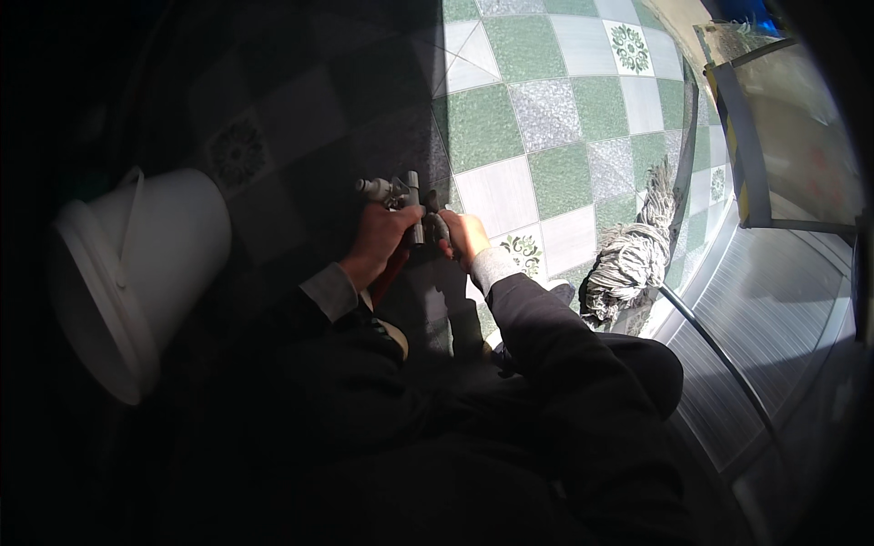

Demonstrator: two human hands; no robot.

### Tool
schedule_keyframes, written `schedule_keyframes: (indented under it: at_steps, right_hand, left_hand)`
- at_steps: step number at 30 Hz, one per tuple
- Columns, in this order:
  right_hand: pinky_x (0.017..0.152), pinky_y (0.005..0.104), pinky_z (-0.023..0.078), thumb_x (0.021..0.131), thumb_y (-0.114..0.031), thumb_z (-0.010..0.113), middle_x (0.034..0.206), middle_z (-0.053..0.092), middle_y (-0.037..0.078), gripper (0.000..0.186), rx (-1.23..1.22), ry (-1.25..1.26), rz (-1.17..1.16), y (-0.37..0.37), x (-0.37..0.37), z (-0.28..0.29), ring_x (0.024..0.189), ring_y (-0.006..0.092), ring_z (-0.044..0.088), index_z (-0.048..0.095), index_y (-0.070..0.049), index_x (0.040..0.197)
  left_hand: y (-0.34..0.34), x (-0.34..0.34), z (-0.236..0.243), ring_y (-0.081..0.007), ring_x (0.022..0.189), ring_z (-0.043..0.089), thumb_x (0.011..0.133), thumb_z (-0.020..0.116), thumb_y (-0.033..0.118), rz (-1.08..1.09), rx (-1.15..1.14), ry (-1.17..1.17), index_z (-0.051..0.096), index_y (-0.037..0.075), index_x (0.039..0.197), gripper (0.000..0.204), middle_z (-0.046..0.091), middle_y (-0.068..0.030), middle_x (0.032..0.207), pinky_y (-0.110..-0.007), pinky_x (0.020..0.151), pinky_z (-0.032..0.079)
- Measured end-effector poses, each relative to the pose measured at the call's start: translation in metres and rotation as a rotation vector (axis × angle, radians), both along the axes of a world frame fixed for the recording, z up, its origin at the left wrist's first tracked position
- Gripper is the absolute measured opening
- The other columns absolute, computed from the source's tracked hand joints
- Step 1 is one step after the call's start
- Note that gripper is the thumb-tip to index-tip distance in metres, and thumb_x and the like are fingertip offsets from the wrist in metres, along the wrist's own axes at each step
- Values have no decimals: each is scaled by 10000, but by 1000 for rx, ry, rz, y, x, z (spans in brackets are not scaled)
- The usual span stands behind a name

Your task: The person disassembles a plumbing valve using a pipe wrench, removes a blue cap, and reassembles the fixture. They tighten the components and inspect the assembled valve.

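Note:
My left hand (381, 235) is closed on a metal T-shaped fitting (411, 189) with a pale, knobbed end piece (369, 189) pointing left. A red bar or handle (391, 270) shows below that hand, partly hidden. My right hand (464, 235) is closed on a grey metal piece (442, 227), which looks like a tool and meets the fitting at its right side; its full shape is hidden by my fingers. Both hands are close together over the shaded edge of the tiled floor, above my bent legs.
A white bucket (168, 255) lies tilted on its side or leaning at the left, in shadow. A string mop (628, 264) with a dark pole rests at the right beside ribbed metal panels (774, 309) and a framed panel (787, 136). Green and white tiles (569, 164) cover the floor.

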State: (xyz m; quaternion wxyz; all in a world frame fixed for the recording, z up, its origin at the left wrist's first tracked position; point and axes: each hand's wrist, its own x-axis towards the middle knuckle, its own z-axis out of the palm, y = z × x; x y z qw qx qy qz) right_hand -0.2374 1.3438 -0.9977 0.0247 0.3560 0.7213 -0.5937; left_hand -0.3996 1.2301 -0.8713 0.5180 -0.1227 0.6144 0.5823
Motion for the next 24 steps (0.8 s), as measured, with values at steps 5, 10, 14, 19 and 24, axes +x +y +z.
schedule_keyframes:
  at_steps: [5, 10, 14, 19, 24]
  right_hand:
    - [361, 330, 350, 948, -339, 561, 553, 562, 70, 411, 10, -196, -268, -17, -10, 45, 373, 178, 491, 623, -5, 716]
    - [470, 343, 430, 968, -367, 526, 632, 591, 99, 456, -112, -181, -607, -35, -37, 71, 508, 175, 557, 623, 26, 758]
    - [573, 329, 462, 988, -357, 495, 728, 608, 116, 459, -118, -114, -729, -51, -47, 72, 681, 142, 582, 611, 32, 773]
    - [468, 368, 439, 988, -317, 425, 612, 621, 116, 460, -163, -316, -383, -19, -31, 65, 481, 195, 556, 646, 20, 765]
    - [409, 355, 414, 963, -296, 426, 574, 601, 97, 422, -326, -324, -197, 0, -24, 80, 431, 198, 552, 631, -14, 724]
  left_hand:
    - [-2, 1, -6, -110, 659, 621, 818, 752, 117, 26, 14, 76, 676, 47, 844, 107, 657, -8, 777, -279, 610, 490]
    - [-5, -1, -7, -132, 637, 641, 827, 749, 117, 56, -29, -25, 684, 48, 857, 100, 667, -26, 755, -299, 545, 497]
    - [-3, -9, -4, -143, 589, 636, 837, 740, 137, 33, -28, -145, 675, 67, 848, 97, 649, -29, 715, -306, 450, 484]
    - [3, -5, -2, -146, 534, 623, 863, 712, 170, 97, -45, -207, 667, 69, 824, 117, 646, -24, 688, -291, 411, 468]
    - [7, -12, -10, -147, 527, 620, 847, 706, 152, -7, -41, -278, 650, 65, 755, 139, 649, -40, 675, -301, 400, 439]
